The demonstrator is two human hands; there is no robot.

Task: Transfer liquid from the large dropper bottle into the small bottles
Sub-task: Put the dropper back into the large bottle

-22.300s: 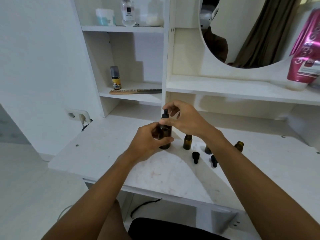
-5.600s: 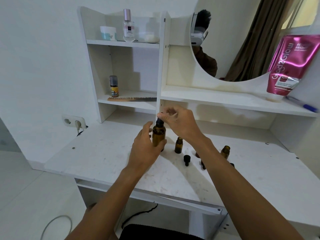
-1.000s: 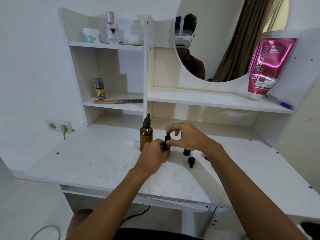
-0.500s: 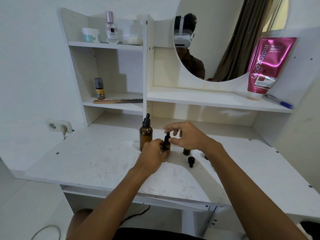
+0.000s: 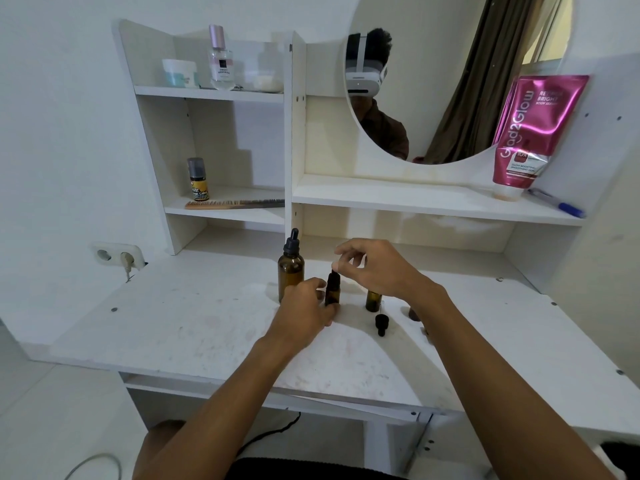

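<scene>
The large amber dropper bottle stands upright on the white desk with its black dropper cap on, and no hand touches it. Just to its right, my left hand grips the base of a small amber bottle. My right hand pinches the top of that bottle's black dropper cap with thumb and fingertips. A second small bottle stands without a cap behind my right hand. A loose black dropper cap lies in front of it. Another small bottle is mostly hidden by my right wrist.
A white shelf unit rises at the back of the desk, with a comb and small spray bottle on the left. A pink tube and pen rest on the right shelf under a round mirror. A wall socket sits left.
Earlier both hands held the large bottle; it now stands alone. Over the last second my right fingers have shifted slightly higher on the small bottle's cap while my left hand stayed put.
</scene>
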